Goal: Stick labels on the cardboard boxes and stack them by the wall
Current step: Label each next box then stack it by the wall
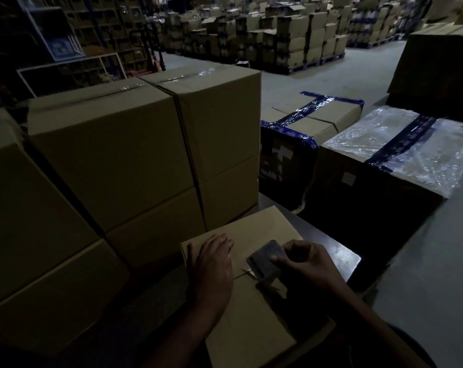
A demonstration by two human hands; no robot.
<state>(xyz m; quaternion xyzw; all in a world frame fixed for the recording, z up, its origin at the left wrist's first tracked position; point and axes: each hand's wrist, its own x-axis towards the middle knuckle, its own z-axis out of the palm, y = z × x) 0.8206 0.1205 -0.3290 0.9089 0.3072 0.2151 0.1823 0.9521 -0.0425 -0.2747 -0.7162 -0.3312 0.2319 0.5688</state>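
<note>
Left hand (211,264) flat, fingers straight, pressing box (251,301) top. Right hand (302,261) pinches label (264,258) just beside left, over seam. Risk: dim light, label lands skewed or creased.

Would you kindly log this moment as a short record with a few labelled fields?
setting: dim warehouse
work box: cardboard box lying flat under both hands
left hand: left hand resting flat on the box top
right hand: right hand pinching a small dark rectangular item over the box's seam
stack: taped cardboard boxes stacked behind it
right side: plastic-wrapped box with blue tape
</note>
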